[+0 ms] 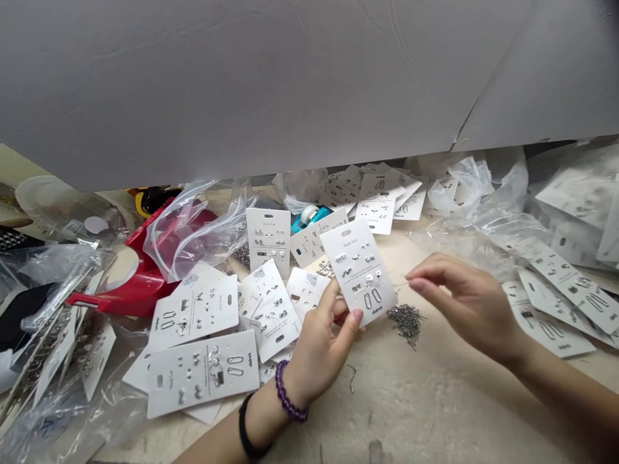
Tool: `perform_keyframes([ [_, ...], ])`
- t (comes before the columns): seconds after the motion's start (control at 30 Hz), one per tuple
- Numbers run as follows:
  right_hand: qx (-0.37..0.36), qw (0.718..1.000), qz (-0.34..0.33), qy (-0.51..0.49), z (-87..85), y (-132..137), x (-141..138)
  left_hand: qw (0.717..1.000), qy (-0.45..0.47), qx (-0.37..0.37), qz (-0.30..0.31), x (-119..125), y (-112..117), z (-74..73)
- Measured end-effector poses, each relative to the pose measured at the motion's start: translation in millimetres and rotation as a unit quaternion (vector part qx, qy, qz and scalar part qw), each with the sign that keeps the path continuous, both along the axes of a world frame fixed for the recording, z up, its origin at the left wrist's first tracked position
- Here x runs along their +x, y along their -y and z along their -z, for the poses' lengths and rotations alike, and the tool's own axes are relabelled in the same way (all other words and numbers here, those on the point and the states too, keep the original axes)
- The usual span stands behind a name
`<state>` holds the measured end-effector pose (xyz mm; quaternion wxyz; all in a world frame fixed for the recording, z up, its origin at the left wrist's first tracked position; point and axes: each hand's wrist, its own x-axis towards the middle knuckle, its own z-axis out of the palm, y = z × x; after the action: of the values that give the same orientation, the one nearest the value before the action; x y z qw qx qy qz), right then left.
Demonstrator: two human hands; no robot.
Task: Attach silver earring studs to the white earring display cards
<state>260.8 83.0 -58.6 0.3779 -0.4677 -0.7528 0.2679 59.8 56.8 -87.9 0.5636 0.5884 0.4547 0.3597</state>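
My left hand [324, 345] grips a white earring card [355, 261] by its lower edge, thumb in front, its printed face turned toward me. Rows of small silver earrings sit on the card. To the right of it, my right hand [459, 303] hovers over the table with thumb and forefinger pinched together; whatever is between the fingertips is too small to name. A small heap of silver earring pieces [406, 322] lies on the table between the two hands.
More earring cards [203, 374] are spread to the left, with others at the back and right. A red plastic piece [145, 258], a blue tape dispenser [309, 218] and clear plastic bags [469, 187] surround them. A large grey-white panel [290, 84] spans the back.
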Motion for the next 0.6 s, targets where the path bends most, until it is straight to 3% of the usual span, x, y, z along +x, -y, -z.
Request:
perform_keyframes([
  [0.17, 0.06, 0.991, -0.101, 0.071, 13.9, 15.0, -16.5, 0.992, -0.103, 0.069, 0.015, -0.5, 1.9, 1.7],
  [0.4, 0.096, 0.982, -0.09, 0.133, 20.2, 16.4, -21.6, 0.971, -0.181, 0.152, 0.036, 0.0, 3.8, 3.6],
  [0.6, 0.132, 0.981, -0.083, 0.118, 19.2, 17.8, -23.4, 0.958, -0.198, 0.205, 0.035, -0.4, 2.8, 8.5],
])
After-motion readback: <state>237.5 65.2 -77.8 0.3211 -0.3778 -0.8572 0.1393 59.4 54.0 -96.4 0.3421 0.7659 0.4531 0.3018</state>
